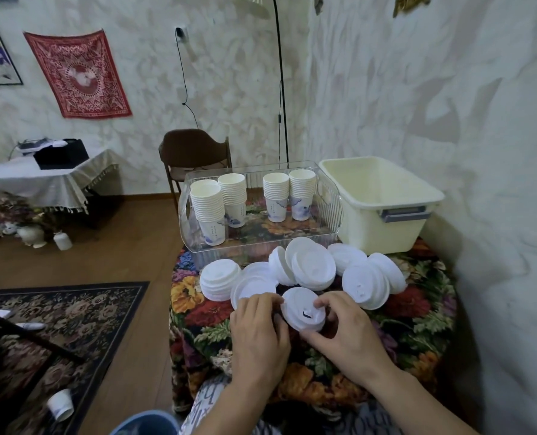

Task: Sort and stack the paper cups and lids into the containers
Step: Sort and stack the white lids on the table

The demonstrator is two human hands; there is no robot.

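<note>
A white plastic lid (301, 310) lies near the table's front, held between both my hands. My left hand (257, 331) grips its left edge with curled fingers. My right hand (345, 328) curls round its right side, thumb below it. Behind it lie several loose and stacked white lids (314, 268). A clear container (329, 215) further back holds several stacks of paper cups (210, 208). To its right stands a cream tub (383, 221); its visible inside looks empty.
The table has a floral cloth (417, 324) and sits against the wall on the right. A brown chair (191, 152) stands behind the table. One paper cup (60, 405) lies on the rug at lower left, near a black stand leg (35, 337).
</note>
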